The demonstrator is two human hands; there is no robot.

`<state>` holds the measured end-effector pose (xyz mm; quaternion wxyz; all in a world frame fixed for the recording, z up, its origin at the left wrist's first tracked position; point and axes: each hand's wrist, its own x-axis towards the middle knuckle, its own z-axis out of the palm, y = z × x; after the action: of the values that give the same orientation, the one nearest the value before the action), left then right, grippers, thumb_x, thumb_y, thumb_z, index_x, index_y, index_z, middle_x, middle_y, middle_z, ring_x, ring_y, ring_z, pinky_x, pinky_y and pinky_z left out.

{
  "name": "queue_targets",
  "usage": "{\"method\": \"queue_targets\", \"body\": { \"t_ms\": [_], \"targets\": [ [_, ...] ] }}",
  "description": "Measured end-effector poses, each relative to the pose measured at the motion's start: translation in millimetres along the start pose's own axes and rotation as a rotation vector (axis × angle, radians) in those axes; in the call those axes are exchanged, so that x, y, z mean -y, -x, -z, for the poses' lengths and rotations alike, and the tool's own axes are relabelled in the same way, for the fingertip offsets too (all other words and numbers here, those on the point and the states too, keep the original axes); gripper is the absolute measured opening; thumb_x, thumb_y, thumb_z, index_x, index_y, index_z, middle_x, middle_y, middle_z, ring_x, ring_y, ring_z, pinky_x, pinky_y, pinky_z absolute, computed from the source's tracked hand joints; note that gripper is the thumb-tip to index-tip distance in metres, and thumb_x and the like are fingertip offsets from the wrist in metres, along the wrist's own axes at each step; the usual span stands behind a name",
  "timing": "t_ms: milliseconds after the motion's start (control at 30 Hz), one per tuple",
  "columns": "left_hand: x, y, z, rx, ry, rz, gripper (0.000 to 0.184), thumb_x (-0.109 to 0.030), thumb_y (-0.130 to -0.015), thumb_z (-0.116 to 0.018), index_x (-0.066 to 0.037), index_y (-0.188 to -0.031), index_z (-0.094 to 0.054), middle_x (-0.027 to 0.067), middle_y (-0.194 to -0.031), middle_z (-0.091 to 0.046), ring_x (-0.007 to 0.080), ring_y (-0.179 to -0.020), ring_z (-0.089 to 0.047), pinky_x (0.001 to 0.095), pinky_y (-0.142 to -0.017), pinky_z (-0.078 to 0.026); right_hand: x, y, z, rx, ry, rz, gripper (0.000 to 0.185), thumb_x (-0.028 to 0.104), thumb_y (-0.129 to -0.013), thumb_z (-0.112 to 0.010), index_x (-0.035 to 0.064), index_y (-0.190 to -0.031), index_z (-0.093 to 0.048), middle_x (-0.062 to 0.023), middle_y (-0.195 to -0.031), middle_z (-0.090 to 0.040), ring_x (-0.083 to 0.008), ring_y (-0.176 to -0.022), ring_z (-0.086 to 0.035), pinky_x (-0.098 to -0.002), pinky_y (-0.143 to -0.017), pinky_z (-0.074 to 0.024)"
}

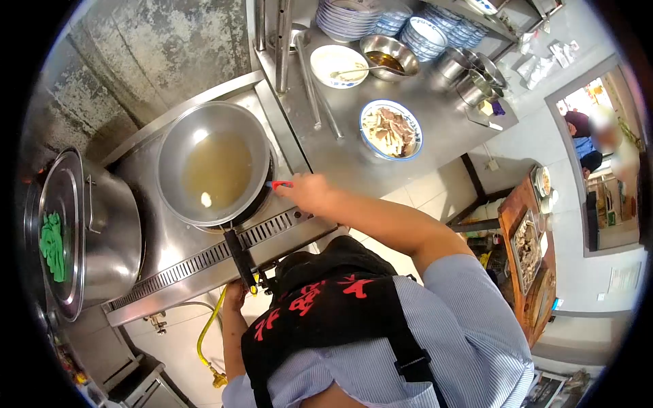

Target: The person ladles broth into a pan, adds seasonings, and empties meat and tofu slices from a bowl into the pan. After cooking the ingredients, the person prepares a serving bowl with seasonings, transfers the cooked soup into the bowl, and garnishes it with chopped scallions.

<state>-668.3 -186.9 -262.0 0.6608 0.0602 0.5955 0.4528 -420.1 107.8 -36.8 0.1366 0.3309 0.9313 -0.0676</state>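
Note:
My right hand [307, 193] is closed on a small red lighter [279, 183], its tip pointing at the burner [260, 201] under the wok's edge. The grey wok [170, 173] sits on the stove with shallow yellowish liquid [218, 170] and a small pale lump [206, 199] in it. Its black handle [238, 255] extends toward me over the stove's front edge. Below that edge, my left hand [235, 294] is beside the yellow gas hose [211, 323] and the stove's front fittings. Its fingers are mostly hidden, so I cannot tell what it grips.
A large lidded steel pot [112, 224] stands left, with a green cloth [52, 248] on its lid. On the steel counter [326, 153] are a bowl of sliced food [392, 130], a white bowl [339, 66], a metal bowl of dark sauce [389, 57] and stacked bowls [347, 20].

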Motion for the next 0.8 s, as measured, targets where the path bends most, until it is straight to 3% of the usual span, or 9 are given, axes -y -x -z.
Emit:
{"method": "queue_targets", "body": {
  "t_ms": [67,200,333,400,467,533,600,700,800],
  "targets": [
    [-6,4,-8,-0.039,0.005,0.042,0.013,-0.01,-0.093,-0.043,-0.009,-0.101,-0.053,0.0025,-0.074,-0.053,0.0135,-0.055,-0.049,0.0272,-0.044,-0.041,5,-10,0,0.098,-0.001,-0.067,0.034,0.021,-0.088,-0.05,0.0327,-0.119,-0.053,-0.0119,-0.094,-0.056,-0.0295,-0.085,-0.062,-0.0388,-0.061,-0.0507],
    [1,3,-7,-0.137,-0.104,0.053,0.012,-0.017,-0.093,-0.045,-0.014,-0.095,-0.056,0.002,-0.08,-0.056,0.012,-0.054,-0.049,0.0271,-0.043,-0.041,10,-19,4,0.055,-0.045,-0.111,0.027,0.034,-0.09,-0.049,0.0192,-0.106,-0.064,-0.0115,-0.091,-0.064,-0.029,-0.084,-0.066,-0.0398,-0.066,-0.0528],
    [23,-27,14,-0.125,-0.845,0.011,0.03,-0.024,-0.081,-0.056,-0.011,-0.107,-0.059,0.0083,-0.114,-0.059,0.0279,-0.104,-0.053,0.0391,-0.094,-0.04,2,-17,1,0.056,-0.1,-0.068,0.033,0.041,-0.091,-0.044,0.0216,-0.109,-0.063,-0.01,-0.092,-0.065,-0.0282,-0.086,-0.066,-0.04,-0.07,-0.0522],
    [62,-52,50,-0.169,-1.758,-0.734,0.028,-0.024,-0.083,-0.054,-0.009,-0.106,-0.06,0.0119,-0.103,-0.063,0.0279,-0.092,-0.058,0.0384,-0.081,-0.046,5,-13,10,0.076,-0.15,-0.095,0.033,0.043,-0.09,-0.044,0.0233,-0.11,-0.063,-0.0099,-0.091,-0.066,-0.0273,-0.087,-0.066,-0.0391,-0.072,-0.0517],
    [43,-30,17,-0.283,-0.446,-0.084,0.027,-0.028,-0.086,-0.052,-0.007,-0.099,-0.062,0.0125,-0.09,-0.065,0.0256,-0.077,-0.061,0.0353,-0.066,-0.047,2,-16,4,0.09,-0.198,-0.157,0.033,0.045,-0.09,-0.044,0.0253,-0.11,-0.063,-0.0099,-0.089,-0.066,-0.0267,-0.088,-0.066,-0.0381,-0.074,-0.0511],
    [45,-31,16,-0.351,-0.309,0.022,0.037,-0.034,-0.088,-0.051,0.001,-0.078,-0.061,0.0083,-0.062,-0.059,0.0198,-0.055,-0.057,0.0325,-0.051,-0.043,0,-23,-6,0.099,-0.244,-0.244,0.034,0.047,-0.089,-0.045,0.0278,-0.111,-0.063,-0.01,-0.088,-0.066,-0.0263,-0.087,-0.066,-0.037,-0.075,-0.0505],
    [46,-28,13,-0.326,-0.655,-0.267,0.037,-0.033,-0.088,-0.051,0.0,-0.073,-0.059,0.0076,-0.054,-0.054,0.0205,-0.048,-0.054,0.034,-0.046,-0.041,0,-23,-6,0.086,-0.197,-0.184,0.028,0.04,-0.09,-0.046,0.0261,-0.109,-0.062,-0.0092,-0.09,-0.065,-0.0266,-0.086,-0.065,-0.0389,-0.071,-0.0513],
    [38,-7,-2,-0.4,-0.272,-0.107,0.046,-0.043,-0.088,-0.053,-0.002,-0.067,-0.056,0.0083,-0.053,-0.053,0.0209,-0.05,-0.053,0.0385,-0.046,-0.04,4,-14,4,0.116,-0.07,-0.067,0.026,0.028,-0.091,-0.043,0.0314,-0.113,-0.057,-0.0076,-0.095,-0.063,-0.027,-0.086,-0.065,-0.041,-0.069,-0.0513],
    [75,-36,26,-0.485,-0.409,-0.172,0.052,-0.051,-0.089,-0.045,-0.004,-0.083,-0.066,0.0152,-0.062,-0.06,0.026,-0.057,-0.059,0.0412,-0.049,-0.044,-4,-19,-13,0.054,0.028,0.018,0.028,0.023,-0.092,-0.042,0.0333,-0.113,-0.056,-0.0053,-0.096,-0.062,-0.0241,-0.089,-0.064,-0.0401,-0.066,-0.051]
  ]
}}
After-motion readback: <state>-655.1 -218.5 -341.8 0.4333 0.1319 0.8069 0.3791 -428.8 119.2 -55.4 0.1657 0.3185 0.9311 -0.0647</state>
